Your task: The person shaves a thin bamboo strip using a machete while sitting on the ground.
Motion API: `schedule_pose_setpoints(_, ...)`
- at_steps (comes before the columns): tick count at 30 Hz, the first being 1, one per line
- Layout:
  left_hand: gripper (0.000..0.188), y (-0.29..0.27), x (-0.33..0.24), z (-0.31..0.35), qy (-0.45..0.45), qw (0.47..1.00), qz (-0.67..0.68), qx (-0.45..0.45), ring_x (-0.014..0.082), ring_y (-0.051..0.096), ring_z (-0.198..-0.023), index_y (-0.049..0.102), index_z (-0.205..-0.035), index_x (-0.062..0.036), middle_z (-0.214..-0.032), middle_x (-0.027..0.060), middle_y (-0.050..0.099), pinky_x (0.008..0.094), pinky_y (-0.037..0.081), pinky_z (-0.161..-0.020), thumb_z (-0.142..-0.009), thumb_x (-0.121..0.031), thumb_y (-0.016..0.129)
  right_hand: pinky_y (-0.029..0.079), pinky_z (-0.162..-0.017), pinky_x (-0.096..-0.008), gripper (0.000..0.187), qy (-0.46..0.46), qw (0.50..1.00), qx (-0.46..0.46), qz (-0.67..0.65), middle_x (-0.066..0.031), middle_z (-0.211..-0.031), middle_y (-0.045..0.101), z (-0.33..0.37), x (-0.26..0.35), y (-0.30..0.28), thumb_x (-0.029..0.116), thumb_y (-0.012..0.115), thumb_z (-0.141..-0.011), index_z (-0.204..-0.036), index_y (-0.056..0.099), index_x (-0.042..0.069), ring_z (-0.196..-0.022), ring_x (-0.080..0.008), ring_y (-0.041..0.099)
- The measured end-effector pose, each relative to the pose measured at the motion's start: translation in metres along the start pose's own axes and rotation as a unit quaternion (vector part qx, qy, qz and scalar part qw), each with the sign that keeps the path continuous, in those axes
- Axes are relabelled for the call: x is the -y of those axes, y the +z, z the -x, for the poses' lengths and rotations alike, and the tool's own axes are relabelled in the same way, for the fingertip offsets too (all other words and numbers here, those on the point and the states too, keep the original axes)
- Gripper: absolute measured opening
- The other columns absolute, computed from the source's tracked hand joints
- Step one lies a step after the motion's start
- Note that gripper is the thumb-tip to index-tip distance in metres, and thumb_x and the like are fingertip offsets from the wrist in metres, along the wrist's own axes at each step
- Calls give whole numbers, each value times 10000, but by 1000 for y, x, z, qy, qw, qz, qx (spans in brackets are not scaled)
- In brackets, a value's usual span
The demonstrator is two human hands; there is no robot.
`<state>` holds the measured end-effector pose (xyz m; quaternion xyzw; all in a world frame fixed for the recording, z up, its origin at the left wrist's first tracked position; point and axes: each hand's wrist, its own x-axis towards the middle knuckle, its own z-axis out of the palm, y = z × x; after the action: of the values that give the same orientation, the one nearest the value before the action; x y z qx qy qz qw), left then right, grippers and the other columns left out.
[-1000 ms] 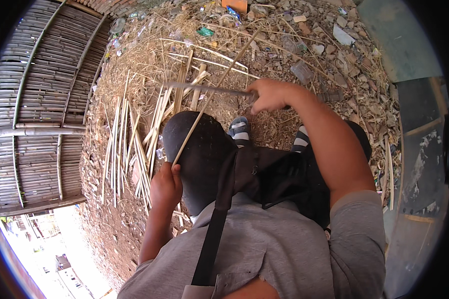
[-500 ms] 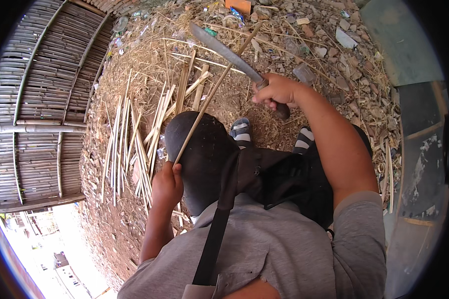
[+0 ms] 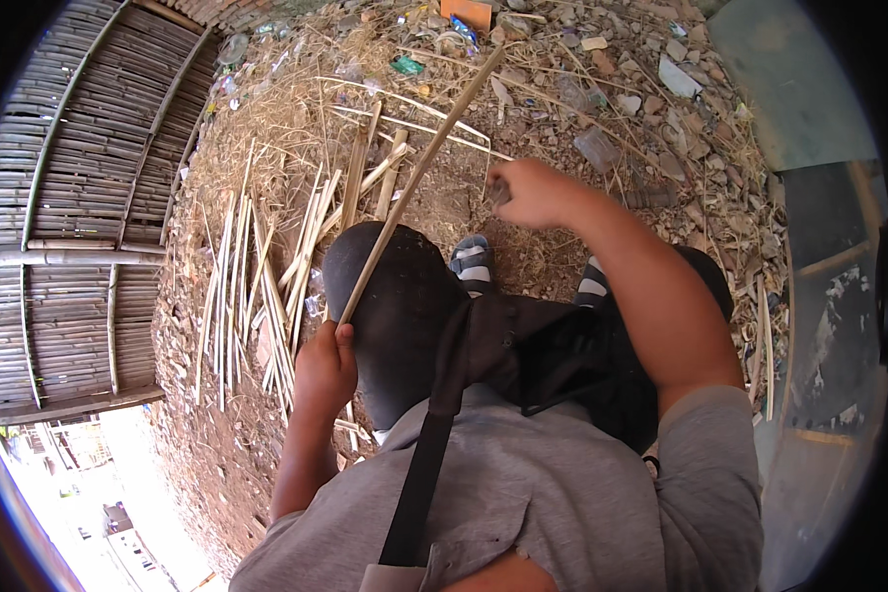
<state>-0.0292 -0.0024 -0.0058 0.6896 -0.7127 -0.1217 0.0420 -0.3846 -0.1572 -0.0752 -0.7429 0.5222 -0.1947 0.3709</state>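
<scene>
My left hand point(image 3: 326, 365) is closed around the lower end of a long bamboo strip point(image 3: 419, 183). The strip slants up and to the right, passing over my dark-clothed left knee point(image 3: 385, 261), with its far end above the littered ground. To the right of the strip, my right hand point(image 3: 535, 193) is closed on the handle of a machete point(image 3: 501, 189). Only a bit of the machete shows at the fist; its blade can hardly be made out at this angle.
Split bamboo strips point(image 3: 229, 296) lie in a loose pile on the ground to the left, with wider pieces point(image 3: 357, 163) beyond my knee. A bamboo-slat panel point(image 3: 79, 128) stands at far left. Stones and rubble point(image 3: 651, 109) cover the upper right, beside grey sheets point(image 3: 794, 89).
My right hand has turned and shifted slightly left, so the machete blade, broadly visible before, hardly shows. The bamboo strip has tilted slightly left in my left hand, which stays in its grip.
</scene>
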Motion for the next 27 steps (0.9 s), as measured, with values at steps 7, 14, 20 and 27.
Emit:
schedule_pose_setpoints(7,359,-1,0,2,-6,1000,-18,-7,510,600,-706,532,-880,-13,-722,271,618,594,437,-622,-1059,-313,450,547,-837,-444,457,90,994,27,53,-198,-1068,713,1,15,-35,151,689,-773,-1202,657,-1,-951,-358,698)
schedule_pose_setpoints(14,383,0,3,3,-7,1000,-10,-8,512,599,-726,543,-886,-5,-718,273,608,569,435,-620,-1070,-321,429,555,-807,-445,417,-14,983,88,160,-192,-1022,714,13,67,-13,149,699,-769,-1152,664,-12,-939,-335,709)
schedule_pose_setpoints(20,393,-17,4,-8,22,999,32,29,510,579,-716,519,-828,8,-735,272,597,556,420,-614,-1060,-305,473,551,-771,-444,338,94,992,-73,52,-175,-922,718,4,-20,-40,99,667,-801,-1134,668,39,-864,-313,712)
schedule_pose_setpoints(27,395,-11,21,-1,5,997,73,40,500,570,-720,521,-834,1,-727,262,570,525,424,-617,-1065,-314,466,550,-837,-472,228,6,986,39,162,-166,-989,719,8,52,-27,126,655,-807,-1025,697,76,-953,-348,698)
